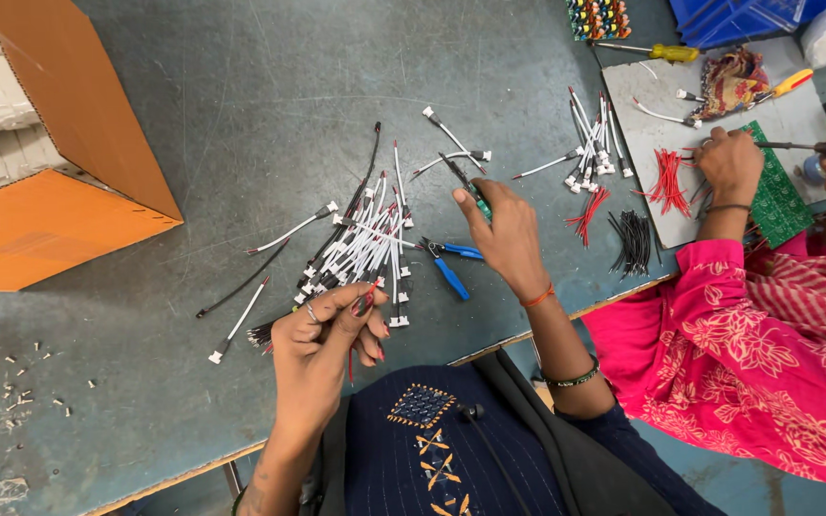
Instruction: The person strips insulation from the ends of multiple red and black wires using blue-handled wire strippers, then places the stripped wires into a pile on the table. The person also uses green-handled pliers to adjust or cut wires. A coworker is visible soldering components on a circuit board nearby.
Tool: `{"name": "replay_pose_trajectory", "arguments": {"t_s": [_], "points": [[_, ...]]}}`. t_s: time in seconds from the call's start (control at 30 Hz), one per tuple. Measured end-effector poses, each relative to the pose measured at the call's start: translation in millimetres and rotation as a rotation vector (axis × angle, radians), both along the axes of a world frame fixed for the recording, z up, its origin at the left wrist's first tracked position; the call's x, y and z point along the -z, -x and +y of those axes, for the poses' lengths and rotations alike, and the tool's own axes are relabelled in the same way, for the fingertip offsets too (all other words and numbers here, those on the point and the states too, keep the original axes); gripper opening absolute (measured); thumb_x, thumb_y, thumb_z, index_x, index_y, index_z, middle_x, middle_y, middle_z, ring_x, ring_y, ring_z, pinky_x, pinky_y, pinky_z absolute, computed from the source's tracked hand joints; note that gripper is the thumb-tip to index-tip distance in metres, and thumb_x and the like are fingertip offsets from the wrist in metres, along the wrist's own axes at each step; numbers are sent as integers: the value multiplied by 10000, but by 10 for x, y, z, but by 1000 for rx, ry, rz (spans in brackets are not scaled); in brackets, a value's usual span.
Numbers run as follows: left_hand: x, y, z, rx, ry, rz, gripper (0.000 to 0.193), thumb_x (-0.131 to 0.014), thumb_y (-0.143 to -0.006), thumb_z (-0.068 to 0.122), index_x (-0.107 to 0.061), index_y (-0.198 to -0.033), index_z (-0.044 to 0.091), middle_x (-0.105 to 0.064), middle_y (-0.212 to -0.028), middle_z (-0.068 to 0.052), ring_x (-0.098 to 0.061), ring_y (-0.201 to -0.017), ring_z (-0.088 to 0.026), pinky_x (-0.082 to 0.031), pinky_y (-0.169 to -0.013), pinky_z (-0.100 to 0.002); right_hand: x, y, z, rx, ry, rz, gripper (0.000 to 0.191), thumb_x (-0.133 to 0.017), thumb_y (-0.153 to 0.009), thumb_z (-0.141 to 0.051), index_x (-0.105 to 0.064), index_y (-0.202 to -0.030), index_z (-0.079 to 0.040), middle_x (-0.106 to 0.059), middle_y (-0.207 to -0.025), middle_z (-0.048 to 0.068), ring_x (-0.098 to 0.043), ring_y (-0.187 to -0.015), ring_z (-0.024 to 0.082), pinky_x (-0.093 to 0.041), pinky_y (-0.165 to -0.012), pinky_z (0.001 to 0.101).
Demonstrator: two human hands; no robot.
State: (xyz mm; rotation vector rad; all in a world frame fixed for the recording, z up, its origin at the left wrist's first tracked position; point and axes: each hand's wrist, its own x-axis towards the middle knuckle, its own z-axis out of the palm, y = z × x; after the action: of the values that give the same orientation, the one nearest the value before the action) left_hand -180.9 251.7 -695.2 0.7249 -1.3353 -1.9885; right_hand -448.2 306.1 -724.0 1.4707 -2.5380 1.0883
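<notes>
My left hand [322,334] pinches a bundle of thin black and red wires [262,333] near the table's front edge. My right hand [504,234] grips a green-handled soldering iron [466,183], its tip pointing up and away. Between my hands lies a pile of white and black cables with white connectors [365,244]. Blue-handled pliers [449,268] lie just right of the pile, close to my right wrist.
An open orange cardboard box [59,162] fills the far left. A person in pink at the right works over a green circuit board [774,191] on a grey mat [657,100]. More cables [590,143], red wires [668,180], black wires [635,241] and a yellow screwdriver [652,51] lie there.
</notes>
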Motion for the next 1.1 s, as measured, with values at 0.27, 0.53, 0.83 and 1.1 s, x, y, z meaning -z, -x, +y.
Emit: {"name": "replay_pose_trajectory", "arguments": {"t_s": [0.27,0.53,0.83,1.1], "points": [[-49,41,-20,30,-28,28,259,-590,-1022,99,-707,-1202,-46,-733,-799,-106,-701,-637,-145,-564,-563,-249,49,178,-153,121,-225,145,655,-656,-964,-562,-657,-1247,29,-660,-1125,236,-669,-925,442,-524,-753,520],[-10,83,-35,5,-48,30,283,-589,-1014,50,-686,-1263,-44,-738,-843,-122,-700,-697,-146,-569,-636,-256,-135,316,-528,143,-364,260,698,-676,-920,-652,-659,-1245,-34,-642,-1087,199,-633,-1027,398,-490,-868,515],[95,144,-24,-39,-93,61,241,-604,-1006,52,-710,-1188,-65,-750,-930,-119,-714,-794,-152,-590,-717,-277,-131,206,-513,-7,-47,343,691,-756,-877,-540,-615,-1361,-67,-593,-1320,191,-575,-1199,384,-424,-1018,526],[340,158,-3,-69,-139,49,202,-637,-989,51,-700,-1140,-66,-755,-949,-123,-729,-825,-167,-601,-785,-294,344,-328,249,-163,-257,183,836,-779,-801,-588,-545,-1400,-54,-502,-1407,239,-512,-1243,436,-389,-1057,547]]}}
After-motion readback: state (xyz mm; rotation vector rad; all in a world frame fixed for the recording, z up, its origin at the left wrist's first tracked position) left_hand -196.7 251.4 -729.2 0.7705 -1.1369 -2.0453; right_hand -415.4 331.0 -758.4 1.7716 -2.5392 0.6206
